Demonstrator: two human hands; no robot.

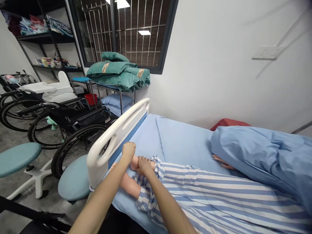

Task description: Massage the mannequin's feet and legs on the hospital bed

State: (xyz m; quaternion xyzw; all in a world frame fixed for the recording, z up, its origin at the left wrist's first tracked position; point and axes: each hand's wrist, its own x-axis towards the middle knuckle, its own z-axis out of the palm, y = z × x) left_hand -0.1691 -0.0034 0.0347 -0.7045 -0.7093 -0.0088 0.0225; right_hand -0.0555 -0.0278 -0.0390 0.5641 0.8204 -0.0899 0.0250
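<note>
Right hand (145, 165) closed around the manikin's upper shin (134, 162), fingers wrapped over it. Left hand (128, 151) sat just beyond at 11 o'clock, fingers curled down behind that shin; could not tell whether it gripped or only touched. Second bare shin (128, 184) lay beneath the forearms at 7 o'clock, its foot hidden. Both legs ran from striped trousers (195, 191) toward 3 o'clock, on a blue bed sheet (180, 146). White bed end-board (114, 136) stood at 10 o'clock, close beside the hands. Teal stool (74, 182) at 8 o'clock, below the board. Black wheelchair (80, 130) at 10 o'clock. Manikin's hand (220, 161) poked out at 2 o'clock beneath a blue quilt (258, 159). Farther off at 12 o'clock, folded green linen (117, 73) lay on a metal cart, below a barred window (138, 19).
</note>
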